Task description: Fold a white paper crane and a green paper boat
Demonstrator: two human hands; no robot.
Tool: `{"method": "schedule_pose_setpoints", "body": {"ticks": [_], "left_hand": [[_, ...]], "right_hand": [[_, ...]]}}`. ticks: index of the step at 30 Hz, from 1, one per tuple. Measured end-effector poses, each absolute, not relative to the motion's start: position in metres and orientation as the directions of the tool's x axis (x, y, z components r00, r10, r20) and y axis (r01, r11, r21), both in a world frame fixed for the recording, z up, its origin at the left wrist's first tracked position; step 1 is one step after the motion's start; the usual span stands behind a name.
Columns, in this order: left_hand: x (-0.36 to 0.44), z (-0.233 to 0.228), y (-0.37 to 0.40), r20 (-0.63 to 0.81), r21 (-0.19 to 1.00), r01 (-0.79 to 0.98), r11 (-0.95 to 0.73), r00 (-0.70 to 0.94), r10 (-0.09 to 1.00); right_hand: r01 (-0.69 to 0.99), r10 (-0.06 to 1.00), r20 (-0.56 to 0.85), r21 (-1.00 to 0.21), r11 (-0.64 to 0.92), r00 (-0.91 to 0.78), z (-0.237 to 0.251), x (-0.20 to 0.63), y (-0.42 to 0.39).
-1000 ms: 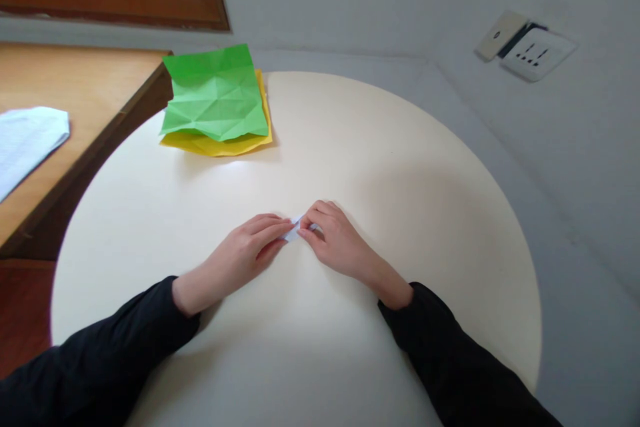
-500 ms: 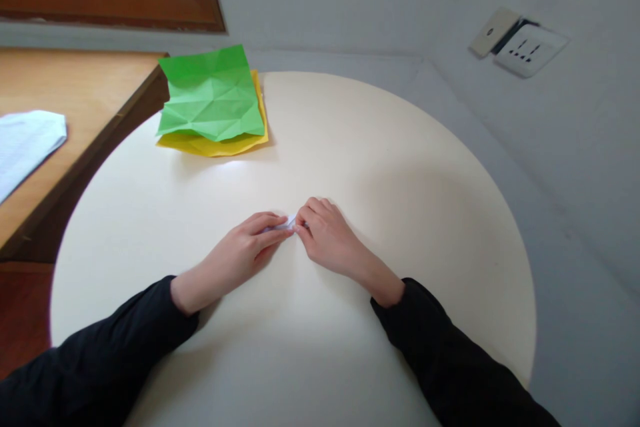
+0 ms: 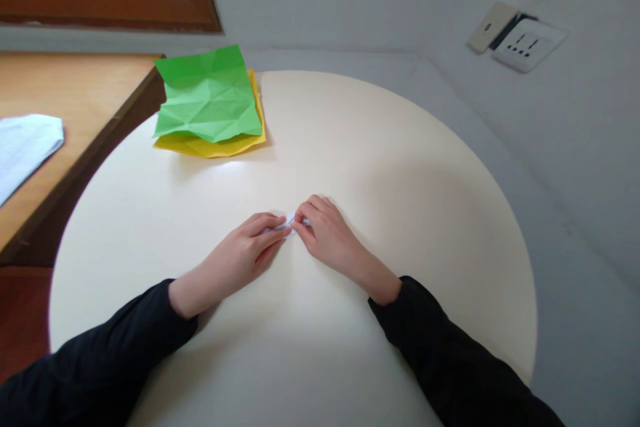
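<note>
A small folded piece of white paper [image 3: 289, 220] lies on the round cream table [image 3: 350, 333], mostly hidden under my fingers. My left hand [image 3: 255, 240] is closed on its left part, thumb and fingers pressing it from both sides. Thumb and forefinger of my right hand [image 3: 323, 230] pinch the paper at its right part, close to the left fingertips. Only a narrow strip of the paper shows between the two hands, so its full folded shape cannot be made out.
Creased green paper [image 3: 210, 97] rests over yellow paper [image 3: 213, 149] at the table's back left. To the left stands a wooden desk [image 3: 100, 90] bearing a white folded sheet [image 3: 30, 143]. A wall socket [image 3: 527, 45] is on the right wall.
My right thumb and forefinger have shifted very slightly on the paper, and a bit more of it shows between my hands. The view has moved slightly.
</note>
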State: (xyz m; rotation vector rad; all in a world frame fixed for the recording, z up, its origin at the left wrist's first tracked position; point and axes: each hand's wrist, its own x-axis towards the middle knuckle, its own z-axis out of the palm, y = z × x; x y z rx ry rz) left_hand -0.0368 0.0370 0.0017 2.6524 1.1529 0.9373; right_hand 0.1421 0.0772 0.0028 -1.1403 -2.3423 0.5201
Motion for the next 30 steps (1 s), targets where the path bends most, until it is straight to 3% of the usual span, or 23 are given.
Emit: {"method": "schedule_pose_setpoints", "body": {"ticks": [9, 18, 30], "left_hand": [[-0.038, 0.0, 0.036, 0.481, 0.35, 0.635, -0.689, 0.509, 0.714], [-0.037, 0.002, 0.035, 0.46, 0.381, 0.629, -0.678, 0.507, 0.729], [-0.036, 0.003, 0.033, 0.442, 0.356, 0.654, -0.667, 0.511, 0.737]], "right_hand": [[0.434, 0.872, 0.308, -0.773, 0.462, -0.381, 0.003, 0.154, 0.081], [0.501, 0.818, 0.308, -0.669, 0.549, -0.486, 0.006, 0.155, 0.076], [0.52, 0.814, 0.304, -0.646, 0.558, -0.495, 0.007, 0.153, 0.077]]}}
